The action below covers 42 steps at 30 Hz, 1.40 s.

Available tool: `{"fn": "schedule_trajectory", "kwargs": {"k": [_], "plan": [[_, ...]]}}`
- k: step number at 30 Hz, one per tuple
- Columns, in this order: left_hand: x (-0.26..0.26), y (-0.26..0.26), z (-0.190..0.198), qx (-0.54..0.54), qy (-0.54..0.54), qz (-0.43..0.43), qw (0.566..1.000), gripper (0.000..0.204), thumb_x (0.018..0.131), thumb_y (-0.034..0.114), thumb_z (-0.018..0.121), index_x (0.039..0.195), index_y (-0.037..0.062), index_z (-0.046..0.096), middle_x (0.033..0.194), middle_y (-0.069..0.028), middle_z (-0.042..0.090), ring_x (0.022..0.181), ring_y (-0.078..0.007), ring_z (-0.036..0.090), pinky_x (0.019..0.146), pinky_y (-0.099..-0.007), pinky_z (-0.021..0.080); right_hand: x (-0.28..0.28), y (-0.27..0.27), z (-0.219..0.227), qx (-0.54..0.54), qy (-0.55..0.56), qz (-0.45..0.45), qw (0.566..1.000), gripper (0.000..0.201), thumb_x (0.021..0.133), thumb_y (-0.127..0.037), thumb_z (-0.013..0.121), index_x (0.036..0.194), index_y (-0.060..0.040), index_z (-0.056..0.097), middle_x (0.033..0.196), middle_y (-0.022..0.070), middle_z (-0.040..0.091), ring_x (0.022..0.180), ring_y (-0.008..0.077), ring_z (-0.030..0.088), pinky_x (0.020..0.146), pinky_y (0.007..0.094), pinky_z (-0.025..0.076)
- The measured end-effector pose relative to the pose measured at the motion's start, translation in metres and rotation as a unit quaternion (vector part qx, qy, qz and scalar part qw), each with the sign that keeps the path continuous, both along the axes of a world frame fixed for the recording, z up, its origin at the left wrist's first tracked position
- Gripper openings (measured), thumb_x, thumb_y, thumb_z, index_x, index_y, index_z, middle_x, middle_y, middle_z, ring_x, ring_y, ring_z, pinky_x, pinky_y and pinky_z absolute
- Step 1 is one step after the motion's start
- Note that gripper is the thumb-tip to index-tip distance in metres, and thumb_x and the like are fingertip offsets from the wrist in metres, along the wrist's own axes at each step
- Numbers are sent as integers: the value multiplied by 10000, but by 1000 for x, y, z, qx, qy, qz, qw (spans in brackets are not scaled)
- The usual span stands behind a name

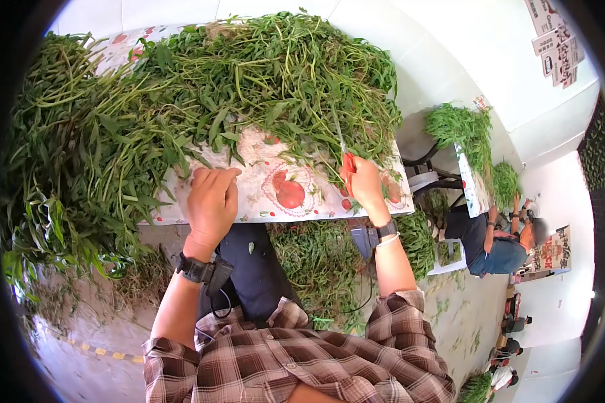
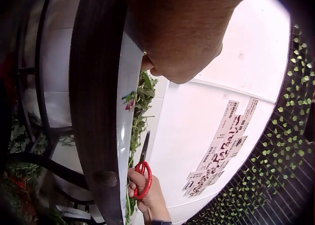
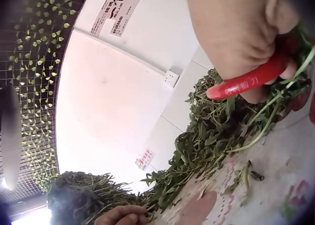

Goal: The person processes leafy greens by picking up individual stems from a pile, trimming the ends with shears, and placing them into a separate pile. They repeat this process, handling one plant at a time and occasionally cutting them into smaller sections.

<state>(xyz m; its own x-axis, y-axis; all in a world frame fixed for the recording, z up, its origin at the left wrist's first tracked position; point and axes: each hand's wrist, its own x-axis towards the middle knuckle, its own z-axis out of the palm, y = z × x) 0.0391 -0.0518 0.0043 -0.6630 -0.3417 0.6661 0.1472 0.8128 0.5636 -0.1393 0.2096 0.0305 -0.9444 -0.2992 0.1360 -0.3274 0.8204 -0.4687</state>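
My right hand (image 1: 363, 183) grips scissors by their red handles (image 1: 349, 161). In the head view their blades (image 1: 339, 131) point away from me, over the edge of a large heap of leafy green stems (image 1: 269, 74). From the left wrist, the blades (image 2: 145, 145) show slightly parted. Pale stems (image 3: 266, 114) lie right by the right hand's fingers in the right wrist view. My left hand (image 1: 212, 201) is over the table's near edge, fingers loosely bent and nothing visible in them. Its fingertips (image 3: 123, 216) show low in the right wrist view, close to the heap.
A fruit-patterned cloth covers the table (image 1: 249, 195). Cut greenery (image 1: 316, 269) litters the floor beneath. To the right, another person (image 1: 494, 248) sits by a second table (image 1: 474, 185) piled with greens. A white wall (image 1: 444, 40) rises behind.
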Motion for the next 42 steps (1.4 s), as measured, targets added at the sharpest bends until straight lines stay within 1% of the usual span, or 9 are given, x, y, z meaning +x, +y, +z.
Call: {"fn": "schedule_trajectory", "kwargs": {"k": [1,4,11,16,26,33,34,36,42], "plan": [[0,0,1,-7,6,1,1000,186,741,-5,598,896,90,637,764,-51,599,788,-261,539,689,-340,435,3,0,5,2,0,2,1000,118,808,-145,553,781,-49,617,657,132,623,623,284,619,550,378,443],[0,0,1,-18,13,1,1000,188,738,-6,599,895,92,637,751,-49,590,779,-255,541,674,-341,431,13,-4,30,-192,-55,7,980,135,842,-94,593,736,-13,574,591,-15,528,514,60,489,457,245,362],[2,2,4,-9,2,-3,1000,175,751,-15,582,899,63,632,781,-76,600,773,-273,534,681,-345,435,-38,-7,40,-235,1,5,972,160,827,-151,651,819,3,609,601,-24,529,518,50,443,470,249,353],[3,2,6,-7,-5,-5,1000,179,747,-14,583,897,67,635,783,-74,602,767,-273,536,679,-345,436,-68,-33,51,-302,-63,17,951,116,809,-123,606,803,-7,621,557,-18,509,459,63,472,416,224,356],[3,2,7,-7,-8,-12,1000,194,733,-24,593,900,64,640,794,-62,603,794,-253,554,694,-340,448,-136,-70,24,-365,-107,-21,924,143,804,-105,646,718,-12,581,562,26,534,441,105,495,386,248,399],[3,1,6,-9,-6,-15,1000,192,735,-24,589,901,60,638,792,-64,601,791,-253,555,692,-341,451,-138,-69,19,-392,-88,45,915,124,804,-88,622,741,9,578,577,41,533,433,120,490,394,246,386],[3,1,6,-9,-3,-17,1000,192,735,-24,589,901,60,638,790,-65,599,789,-255,555,691,-341,452,-136,-66,19,-392,-88,45,915,124,804,-88,622,741,9,578,577,41,533,433,120,490,394,246,386],[3,1,5,-8,-2,-18,1000,192,735,-23,588,901,61,638,788,-66,598,787,-257,555,690,-342,453,-128,-58,20,-494,-84,7,865,100,805,-80,609,774,7,573,608,37,534,447,121,487,419,236,383],[2,1,4,-22,1,-15,1000,213,725,-22,604,914,71,633,792,-55,597,787,-246,561,656,-350,463,-99,-8,45,-535,-8,-13,844,65,807,-55,591,807,-1,555,655,62,564,478,118,496,444,234,389]]}}
